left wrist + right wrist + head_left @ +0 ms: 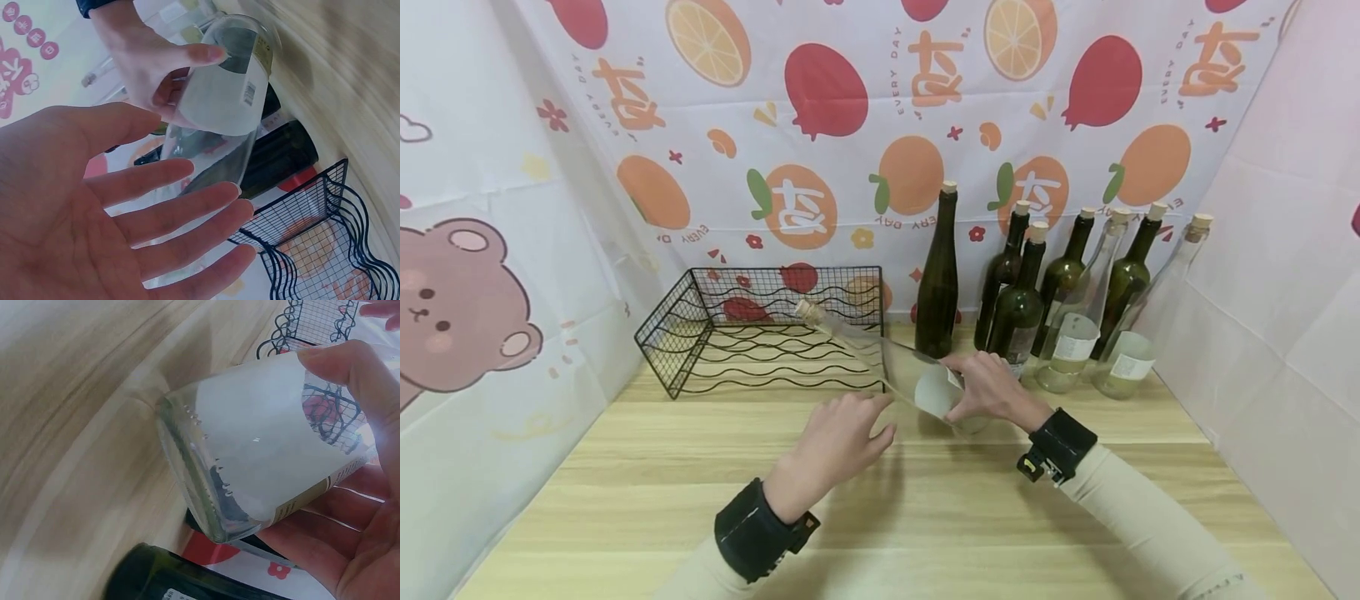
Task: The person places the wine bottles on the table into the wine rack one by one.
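A clear glass bottle (880, 354) with a cork and a pale label leans over in the middle, its neck toward the upper left. My right hand (988, 387) grips it round the lower body; in the right wrist view the thumb lies on the label and the fingers curl beneath the bottle (244, 437). My left hand (838, 442) is beside the bottle, its fingers relaxed. In the left wrist view the left palm (69, 212) faces the camera with fingers spread and nothing held. The bottle's neck overlaps the black wire rack (775, 383) in the head view.
Several corked bottles stand at the back right: a tall dark green bottle (937, 292), shorter green ones (1017, 317) and two clear ones with labels (1075, 342). A wood-grain table (925, 533) lies beneath. Printed cloth (880, 108) hangs behind and at both sides.
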`<state>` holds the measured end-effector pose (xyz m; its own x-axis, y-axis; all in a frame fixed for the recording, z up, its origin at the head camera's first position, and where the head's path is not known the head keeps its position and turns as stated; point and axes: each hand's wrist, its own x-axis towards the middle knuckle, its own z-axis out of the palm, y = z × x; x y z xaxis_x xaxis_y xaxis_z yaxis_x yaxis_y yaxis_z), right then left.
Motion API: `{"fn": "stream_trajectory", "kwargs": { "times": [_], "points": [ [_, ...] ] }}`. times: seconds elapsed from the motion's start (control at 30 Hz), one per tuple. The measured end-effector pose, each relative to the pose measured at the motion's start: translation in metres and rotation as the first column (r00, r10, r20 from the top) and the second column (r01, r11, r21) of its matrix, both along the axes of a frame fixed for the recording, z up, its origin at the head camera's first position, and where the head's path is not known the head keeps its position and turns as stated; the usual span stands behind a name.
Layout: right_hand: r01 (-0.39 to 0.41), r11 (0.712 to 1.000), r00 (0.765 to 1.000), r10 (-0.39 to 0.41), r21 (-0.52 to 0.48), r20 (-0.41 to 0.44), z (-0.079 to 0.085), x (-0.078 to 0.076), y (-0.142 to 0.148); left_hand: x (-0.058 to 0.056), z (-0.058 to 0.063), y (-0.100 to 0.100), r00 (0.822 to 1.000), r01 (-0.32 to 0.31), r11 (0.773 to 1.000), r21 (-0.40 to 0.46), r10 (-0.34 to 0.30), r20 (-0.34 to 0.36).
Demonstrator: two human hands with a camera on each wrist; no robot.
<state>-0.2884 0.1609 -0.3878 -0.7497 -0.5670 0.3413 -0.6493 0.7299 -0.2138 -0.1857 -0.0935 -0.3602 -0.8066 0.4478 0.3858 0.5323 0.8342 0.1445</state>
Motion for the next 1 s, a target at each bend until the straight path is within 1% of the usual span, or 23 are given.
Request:
{"fn": "stream_trajectory", "kwargs": {
  "times": [0.17,0.27,0.33,0.6,0.67,0.83,0.93,1.0],
  "points": [
    [-0.009,0.999,1.0,0.01,0.053,-0.01,0.004,-0.001,0.001,0.001,0.004,0.0,1.0,0.0,1.0,0.004,0.0,0.012],
    [-0.02,0.995,1.0,0.022,0.1,-0.021,0.007,-0.001,0.0,0.001,0.006,0.0,1.0,0.0,1.0,-0.001,0.0,-0.012],
    [-0.023,0.991,0.999,0.026,0.132,-0.021,0.009,-0.001,-0.001,0.0,0.008,-0.001,0.999,0.002,1.0,-0.005,-0.002,-0.041],
    [-0.026,0.976,1.0,0.025,0.217,0.008,0.016,0.001,-0.001,-0.004,0.017,-0.003,0.991,0.016,1.0,0.012,-0.014,-0.136],
    [-0.029,0.972,1.0,0.028,0.232,0.008,0.016,0.002,0.0,-0.005,0.019,-0.003,0.989,0.019,1.0,0.019,-0.016,-0.148],
    [-0.037,0.959,0.999,0.037,0.282,0.007,0.017,0.004,-0.002,-0.009,0.019,-0.005,0.985,0.032,0.999,0.032,-0.026,-0.17],
    [-0.045,0.948,0.999,0.046,0.315,0.003,0.016,0.006,-0.004,-0.01,0.018,-0.007,0.982,0.036,0.999,0.012,-0.033,-0.188],
    [-0.048,0.94,0.999,0.052,0.337,-0.004,0.016,0.007,-0.005,-0.012,0.017,-0.008,0.982,0.028,0.999,-0.018,-0.031,-0.187]
  ]
}}
